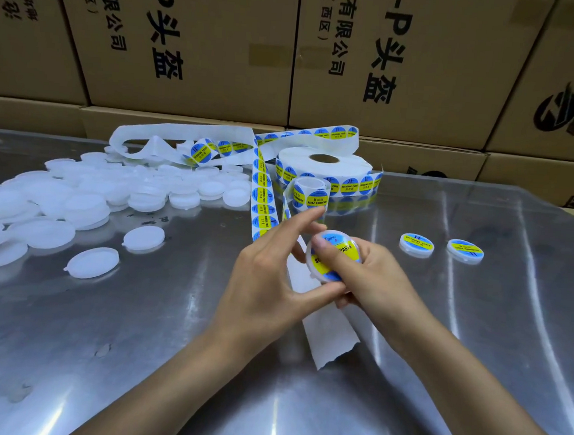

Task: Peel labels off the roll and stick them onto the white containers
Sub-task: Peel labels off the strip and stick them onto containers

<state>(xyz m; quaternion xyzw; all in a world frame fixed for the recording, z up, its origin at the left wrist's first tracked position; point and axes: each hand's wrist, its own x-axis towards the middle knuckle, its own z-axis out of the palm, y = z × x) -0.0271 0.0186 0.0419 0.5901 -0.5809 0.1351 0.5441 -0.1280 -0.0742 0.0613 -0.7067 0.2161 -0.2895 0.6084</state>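
White container labelled "PASTE", gripped by both hands' fingers, label roll behind

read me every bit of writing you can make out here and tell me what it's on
"PASTE": label on the container held in both hands.
"SOLDERING PASTE": label on finished container.
"-P头盔", "有限公司", "(西区)": cardboard boxes.
Labels on roll: same design, small print blurred.
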